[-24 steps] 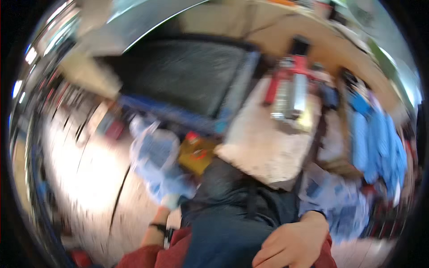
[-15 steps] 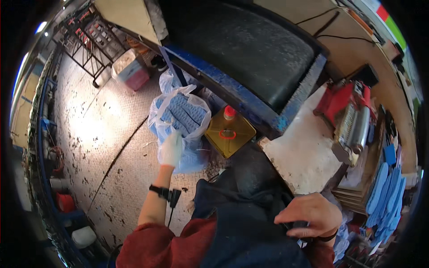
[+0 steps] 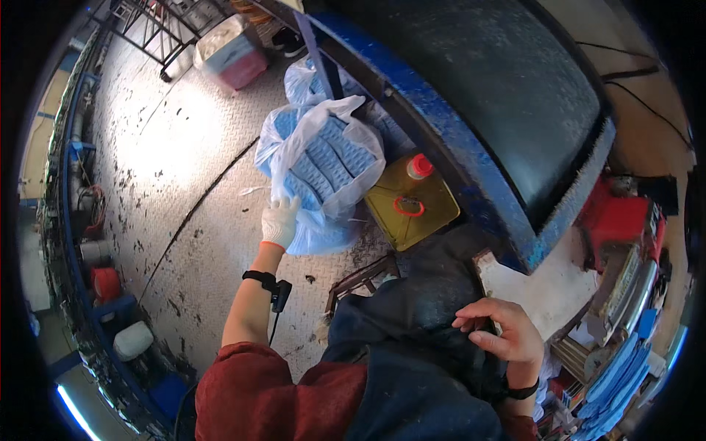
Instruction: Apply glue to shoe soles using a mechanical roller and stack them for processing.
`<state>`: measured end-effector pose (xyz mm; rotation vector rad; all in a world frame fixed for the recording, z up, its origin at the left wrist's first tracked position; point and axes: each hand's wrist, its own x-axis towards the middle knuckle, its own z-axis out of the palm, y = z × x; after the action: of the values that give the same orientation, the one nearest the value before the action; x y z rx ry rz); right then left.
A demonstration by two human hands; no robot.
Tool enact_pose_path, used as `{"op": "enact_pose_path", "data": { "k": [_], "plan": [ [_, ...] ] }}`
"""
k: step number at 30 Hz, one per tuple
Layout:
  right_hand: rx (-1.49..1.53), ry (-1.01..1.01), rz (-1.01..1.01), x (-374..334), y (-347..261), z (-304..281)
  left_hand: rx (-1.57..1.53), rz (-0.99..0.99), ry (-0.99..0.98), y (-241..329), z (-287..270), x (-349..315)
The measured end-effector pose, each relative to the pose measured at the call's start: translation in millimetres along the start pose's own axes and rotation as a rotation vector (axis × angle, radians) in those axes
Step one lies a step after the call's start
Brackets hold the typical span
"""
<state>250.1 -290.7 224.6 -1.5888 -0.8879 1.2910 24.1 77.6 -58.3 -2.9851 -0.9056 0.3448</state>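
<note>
My left hand (image 3: 279,221), in a white knit glove with an orange cuff edge, is at the near left side of a translucent plastic bag (image 3: 337,206). Its fingers are stretched and slightly apart, their tips against the bag. Inside the bag's open mouth lie several blue textured pieces (image 3: 324,162), stacked in rows. My bare right hand (image 3: 497,328) hovers above my right thigh, fingers loosely bent and thumb apart, with nothing seen in it. Right of the bag stands a yellow-gold can (image 3: 412,220) with a red cap and red ring handle.
A blue-framed machine (image 3: 471,158) with a dark top overhangs the can. Another bag (image 3: 304,82) sits behind the first. A tub (image 3: 232,53) stands farther back. At right are a red device (image 3: 618,228) with a roller and blue strips (image 3: 614,386). Metal plate covers the floor (image 3: 213,220).
The view has shifted, so the bag and can appear higher and larger. My left hand stays at the bag's side, fingers now more stretched. My right hand has shifted toward my leg.
</note>
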Motion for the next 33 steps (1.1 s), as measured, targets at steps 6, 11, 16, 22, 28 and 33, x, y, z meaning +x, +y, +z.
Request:
{"op": "enact_pose_path", "data": {
  "k": [6, 11, 16, 22, 28, 33],
  "plan": [
    [-0.031, -0.076, -0.034, 34, 4, 6, 0.027, 0.285, 0.065, -25, -12, 1],
    [-0.027, -0.026, -0.028, 30, 11, 7, -0.224, 0.358, 0.108, 14, -53, 34],
    [-0.022, 0.037, -0.002, 19, 16, 11, 0.035, 0.302, -0.271, 10, -28, 49],
    [0.005, 0.088, 0.031, 8, 26, 7, 0.058, 0.33, -0.156, 6, -8, 50],
    [0.003, 0.09, 0.009, 13, 24, 11, 0.22, 0.48, 0.292, 2, 2, 79],
    [0.01, 0.122, 0.032, 9, 26, 5, 0.264, 0.402, 0.016, 5, -11, 88]
  ]
}}
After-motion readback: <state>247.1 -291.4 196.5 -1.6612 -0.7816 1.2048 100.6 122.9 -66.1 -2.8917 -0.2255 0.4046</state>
